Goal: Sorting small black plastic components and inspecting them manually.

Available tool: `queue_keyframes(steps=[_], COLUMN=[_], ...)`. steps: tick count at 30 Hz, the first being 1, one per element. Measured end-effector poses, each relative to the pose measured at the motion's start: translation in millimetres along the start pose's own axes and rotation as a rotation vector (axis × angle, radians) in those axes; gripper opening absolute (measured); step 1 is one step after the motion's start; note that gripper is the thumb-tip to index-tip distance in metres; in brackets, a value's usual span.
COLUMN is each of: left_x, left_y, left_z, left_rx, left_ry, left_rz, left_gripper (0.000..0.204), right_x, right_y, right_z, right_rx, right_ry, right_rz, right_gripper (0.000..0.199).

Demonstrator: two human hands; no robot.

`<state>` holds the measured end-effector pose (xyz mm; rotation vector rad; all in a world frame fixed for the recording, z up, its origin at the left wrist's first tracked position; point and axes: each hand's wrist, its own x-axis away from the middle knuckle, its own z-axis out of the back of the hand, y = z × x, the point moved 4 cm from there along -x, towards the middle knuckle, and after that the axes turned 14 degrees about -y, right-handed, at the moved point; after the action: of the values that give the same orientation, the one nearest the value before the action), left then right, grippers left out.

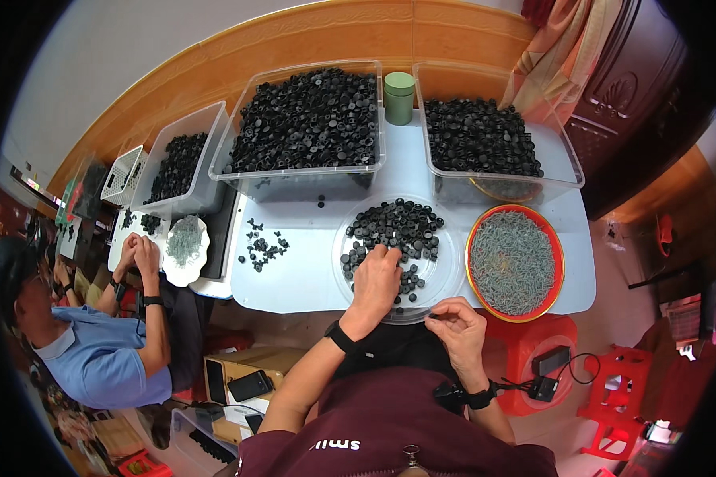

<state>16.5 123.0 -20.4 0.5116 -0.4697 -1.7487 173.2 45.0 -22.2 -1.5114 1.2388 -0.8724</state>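
My left hand (378, 280) reaches into a clear round tray (451, 274), its fingers bunched together at the heap of small black round caps (398, 225). Whatever those fingertips pinch, if anything, is hidden. Just past the tray's near edge, my right hand (460, 327) is closed in a pinch. A small black part (433, 316) shows at its thumb and fingertips. To the right of the tray stands a red-rimmed round dish (562, 262) full of grey screws (513, 258).
Clear tubs of black parts (298, 119) line the table's back, with a green canister (399, 97) between two. Loose black pieces (262, 248) lie left of the tray. A co-worker in a blue shirt (107, 350) sits left. Red stools (622, 389) stand right.
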Motion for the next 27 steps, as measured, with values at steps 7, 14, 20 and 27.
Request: queue_keyframes(steps=[7,14,20,27], left_x=[10,51,63,66], left_y=[-14,-4,-3,-7], left_z=[15,22,16,12], left_rx=[1.223,1.885,1.948,1.994], left_ry=[-0.226,-0.367,-0.402,-0.417], left_rz=[0.106,0.050,0.078,0.007], left_gripper=[0.019,0.025,0.026,0.023], right_x=[-3,-21,-25,-24], right_y=[-10,-43,-74,-73], right_z=[6,-20,-53,-59], right_rx=[-0.078,-0.071,0.665,0.798], right_ry=[0.018,-0.075,-0.122,-0.139], right_rz=[-0.040,0.120,0.211,0.296], right_gripper=[0.020,0.020,0.022,0.022])
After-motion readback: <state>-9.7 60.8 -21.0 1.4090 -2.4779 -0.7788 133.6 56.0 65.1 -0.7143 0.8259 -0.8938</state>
